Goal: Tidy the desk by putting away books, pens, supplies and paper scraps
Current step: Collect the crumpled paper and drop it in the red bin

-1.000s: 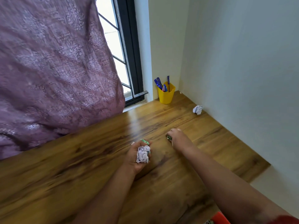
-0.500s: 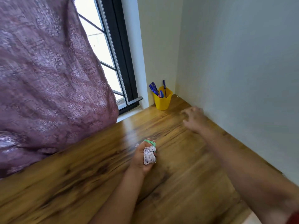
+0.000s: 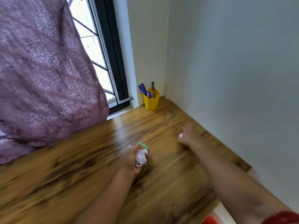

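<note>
My left hand (image 3: 135,157) grips a wad of crumpled paper scraps (image 3: 141,156), white with a green piece on top, just above the wooden desk (image 3: 80,175). My right hand (image 3: 190,136) is near the wall at the desk's right side, fingers curled round a small white paper scrap (image 3: 180,135) that shows at its left edge. A yellow cup (image 3: 151,101) holding several blue pens stands in the far corner.
A purple curtain (image 3: 45,75) hangs over the desk's far left edge beside a black-framed window (image 3: 103,50). Grey walls bound the desk on the right and behind. A red object (image 3: 208,220) shows below the desk's near right edge.
My right hand reached to the white scrap by the wall, closed on it and pulled back toward me. The left hand kept holding its wad in place.
</note>
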